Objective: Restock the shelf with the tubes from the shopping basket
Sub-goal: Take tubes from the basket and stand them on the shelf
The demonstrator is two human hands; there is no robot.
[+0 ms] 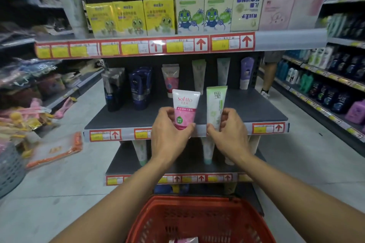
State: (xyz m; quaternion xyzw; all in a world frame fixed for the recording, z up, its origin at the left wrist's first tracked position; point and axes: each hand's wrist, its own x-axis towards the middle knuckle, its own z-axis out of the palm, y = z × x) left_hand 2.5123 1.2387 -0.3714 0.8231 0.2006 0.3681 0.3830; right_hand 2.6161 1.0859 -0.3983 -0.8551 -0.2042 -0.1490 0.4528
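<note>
My left hand (169, 130) grips a white and pink tube (185, 107) upright by its lower end, just above the front edge of the grey middle shelf (256, 108). Beside it, my right hand (229, 130) holds a pale green tube (215, 104) upright the same way. Both tubes stand cap down at the shelf's front. Further back on that shelf stand a matching pink tube (170, 80), a green tube (199, 76) and other tubes. The red shopping basket (158, 215) sits below my arms, with one more pink and white tube (184, 240) showing at its bottom.
Yellow and green boxes (160, 16) fill the shelf above. Dark tubes (140, 89) stand at the middle shelf's left. A lower shelf (122, 162) carries more tubes. A grey basket (9, 167) is at the far left, and a person's legs (268, 77) stand in the right aisle.
</note>
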